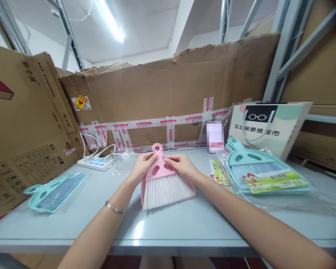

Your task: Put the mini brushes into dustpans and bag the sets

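A pink mini brush with white bristles [162, 183] lies in a pink dustpan in the middle of the grey table [184, 220]. My left hand [143, 164] grips the left side of the brush handle, fingers curled round it. My right hand [182, 165] pinches the right side of the same handle. A thin bracelet sits on my left wrist.
A teal brush and dustpan set in a clear bag [54, 191] lies at the left. More teal sets with a printed card [263, 172] are stacked at the right, next to a paper bag [268, 125]. A white power strip [95, 162] sits at the back. Cardboard walls [168, 93] enclose the table.
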